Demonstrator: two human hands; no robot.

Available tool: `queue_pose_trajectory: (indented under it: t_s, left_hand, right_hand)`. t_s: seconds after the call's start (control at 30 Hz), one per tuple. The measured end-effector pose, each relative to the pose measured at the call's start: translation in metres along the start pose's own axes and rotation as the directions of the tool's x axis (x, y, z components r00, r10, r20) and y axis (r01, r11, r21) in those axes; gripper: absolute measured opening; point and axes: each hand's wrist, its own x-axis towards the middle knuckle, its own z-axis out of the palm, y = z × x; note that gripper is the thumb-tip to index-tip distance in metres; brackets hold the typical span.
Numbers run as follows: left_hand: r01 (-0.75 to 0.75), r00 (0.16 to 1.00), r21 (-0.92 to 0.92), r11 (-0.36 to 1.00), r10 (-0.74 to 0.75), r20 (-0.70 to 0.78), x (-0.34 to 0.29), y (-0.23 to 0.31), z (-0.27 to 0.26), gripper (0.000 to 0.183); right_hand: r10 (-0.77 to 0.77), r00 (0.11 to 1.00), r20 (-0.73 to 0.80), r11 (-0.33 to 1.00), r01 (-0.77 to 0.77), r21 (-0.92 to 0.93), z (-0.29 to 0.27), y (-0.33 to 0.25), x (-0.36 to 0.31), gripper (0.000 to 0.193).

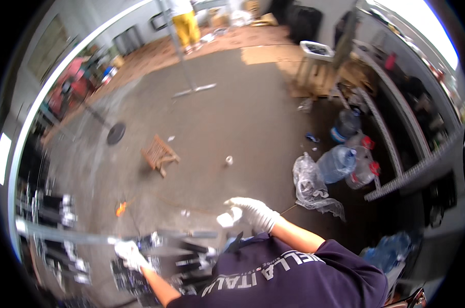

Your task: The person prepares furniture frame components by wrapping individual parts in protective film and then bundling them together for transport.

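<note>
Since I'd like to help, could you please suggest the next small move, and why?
Perhaps bring the right hand, with its white object, toward the left hand: the two are apart, and the left is by the metal rail and dark items.

Cloth glove [262, 214] — glossy plastic bottle [337, 163]

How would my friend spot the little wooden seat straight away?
Start with the big grey floor and look left of its middle. There, between a round black base and a small white roll-like thing, is the little wooden seat. Its brown slats set it apart from both neighbours.
</note>
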Motion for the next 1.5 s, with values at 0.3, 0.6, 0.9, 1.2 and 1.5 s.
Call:
queue_pose_trajectory:
  t_s: [0.3, 0.6, 0.9, 1.2, 1.5]
  left_hand:
    - [-0.011, 0.989, 0.039, 0.999, 0.016, -0.146, 0.015, -0.005, 0.021, 0.032]
    - [-0.021, 0.980, -0.006, 1.000, 0.019, -0.200, 0.024, -0.013, 0.029, 0.026]
    - [-0.037, 0.973, -0.047, 0.998, 0.025, -0.228, 0.015, -0.025, 0.022, 0.023]
    - [-0.142, 0.954, -0.175, 0.974, 0.088, -0.288, 0.022, -0.030, 0.004, 0.025]
    - [0.224, 0.974, -0.730, 0.646, -0.126, 0.188, -0.040, 0.030, 0.027, 0.026]
  right_hand:
    - [-0.143, 0.989, -0.041, 0.990, 0.142, -0.011, 0.018, 0.007, 0.030, 0.020]
    - [-0.134, 0.990, -0.043, 0.991, 0.134, -0.007, 0.024, 0.024, 0.041, 0.017]
    - [-0.130, 0.991, -0.035, 0.966, 0.119, -0.228, 0.044, 0.035, 0.024, 0.022]
    - [-0.132, 0.990, -0.049, 0.966, 0.117, -0.231, 0.034, 0.044, 0.016, 0.025]
    - [-0.300, 0.951, -0.071, 0.883, 0.249, -0.398, 0.035, 0.044, 0.018, 0.021]
